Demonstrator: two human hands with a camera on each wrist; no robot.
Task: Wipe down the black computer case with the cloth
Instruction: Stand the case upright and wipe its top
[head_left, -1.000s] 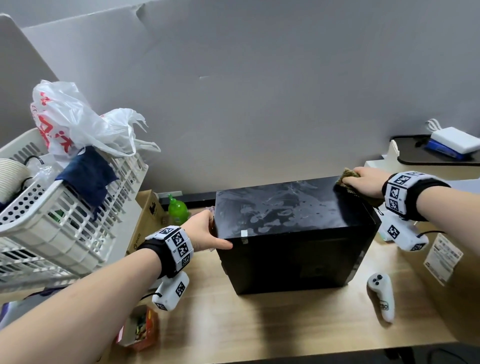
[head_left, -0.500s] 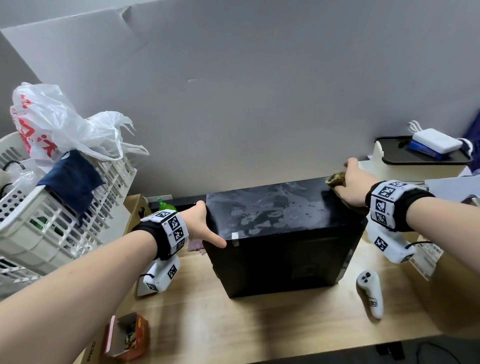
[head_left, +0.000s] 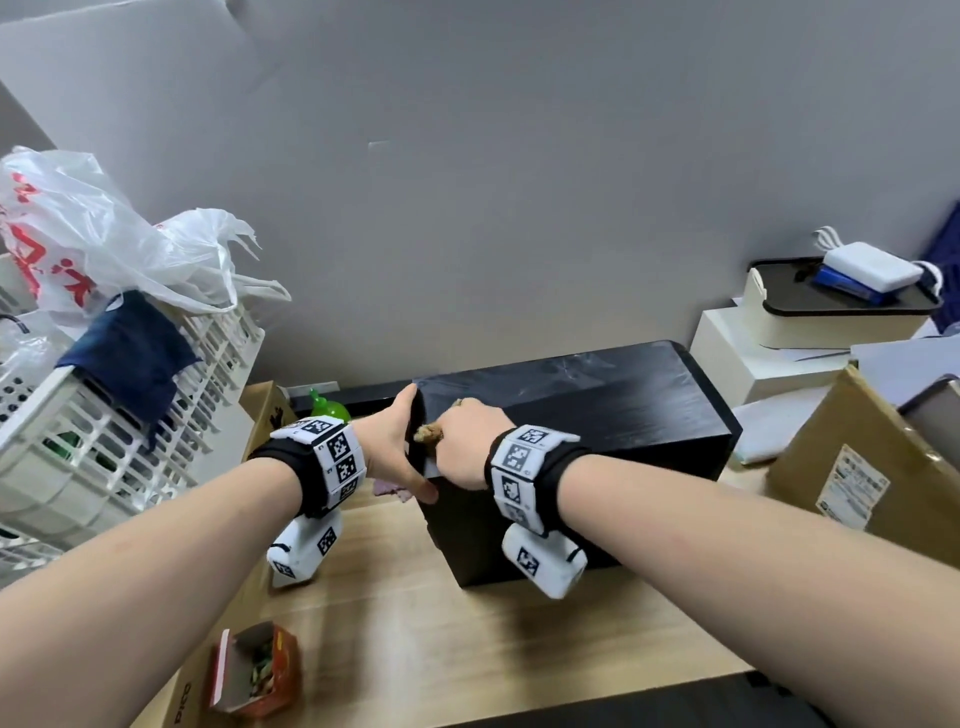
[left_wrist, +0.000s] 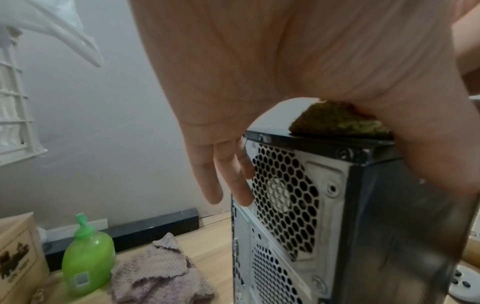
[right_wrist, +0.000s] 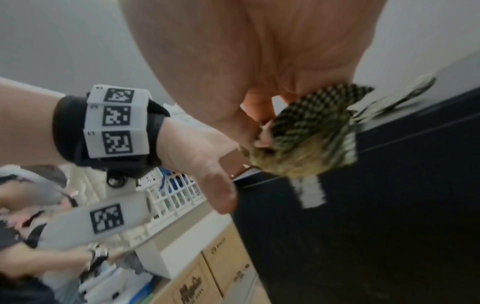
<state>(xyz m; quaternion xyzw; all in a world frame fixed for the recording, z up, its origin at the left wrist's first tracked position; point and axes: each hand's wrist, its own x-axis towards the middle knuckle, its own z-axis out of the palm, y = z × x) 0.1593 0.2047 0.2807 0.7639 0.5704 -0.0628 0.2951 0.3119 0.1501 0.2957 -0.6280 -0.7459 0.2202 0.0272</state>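
The black computer case (head_left: 597, 410) lies on its side on the wooden table (head_left: 415, 623). My right hand (head_left: 467, 441) sits on the left end of its top with an olive checked cloth (head_left: 428, 432) bunched under its curled fingers; in the right wrist view the cloth (right_wrist: 306, 144) overhangs the top front edge of the case (right_wrist: 376, 216). My left hand (head_left: 410, 447) braces that same end. Its straight fingers (left_wrist: 207, 181) lie along the perforated metal rear panel (left_wrist: 285, 205) and its thumb reaches down the front face. The two hands almost touch.
A white slatted basket (head_left: 130, 441) with a plastic bag (head_left: 104, 234) stands at the left. A green bottle (left_wrist: 85, 265) and a pinkish cloth (left_wrist: 161, 273) lie behind the case's left end. A cardboard box (head_left: 857, 467) is at the right, a small red box (head_left: 254, 670) near the front.
My right hand has swept the cloth along the top of the case from its far right end to its left end, beside my left hand. The left hand has stayed on that end.
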